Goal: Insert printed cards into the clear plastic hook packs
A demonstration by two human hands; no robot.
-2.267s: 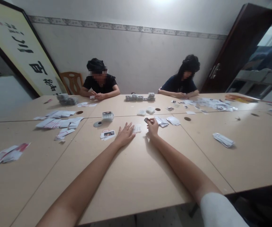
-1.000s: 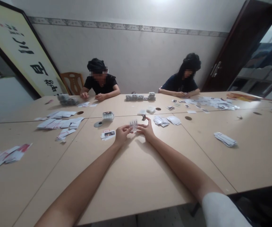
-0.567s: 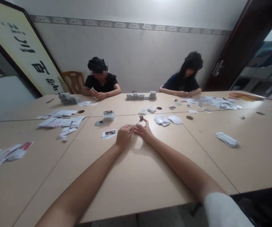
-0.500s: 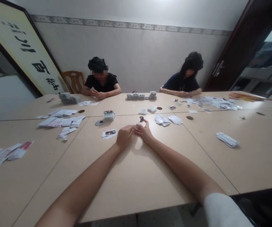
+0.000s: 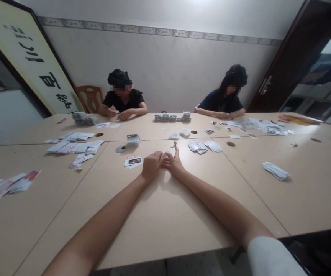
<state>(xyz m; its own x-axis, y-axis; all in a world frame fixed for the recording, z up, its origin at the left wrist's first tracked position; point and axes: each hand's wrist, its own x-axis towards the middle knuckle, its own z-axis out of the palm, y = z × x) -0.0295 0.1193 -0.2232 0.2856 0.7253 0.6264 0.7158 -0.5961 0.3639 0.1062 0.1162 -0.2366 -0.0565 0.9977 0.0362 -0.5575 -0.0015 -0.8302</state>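
Note:
My left hand (image 5: 151,165) and my right hand (image 5: 173,162) meet on the beige table (image 5: 165,207), fingers curled and pinched together around a small white card packet (image 5: 163,155) that barely shows between them. A small dark item (image 5: 174,144) sticks up at the fingertips of my right hand. A printed card pile (image 5: 132,161) lies just left of my left hand.
Loose white cards (image 5: 202,146) lie right of my hands, more spread at the left (image 5: 73,147) and far left (image 5: 4,186). A card bundle (image 5: 275,170) lies at the right. A metal disc (image 5: 120,149) and card stack (image 5: 132,139) sit ahead. Two people sit across the table.
My left hand lifted off the table and took up the small white packet; both hands drew together and closed over it. The dark item stays at my right fingertips.

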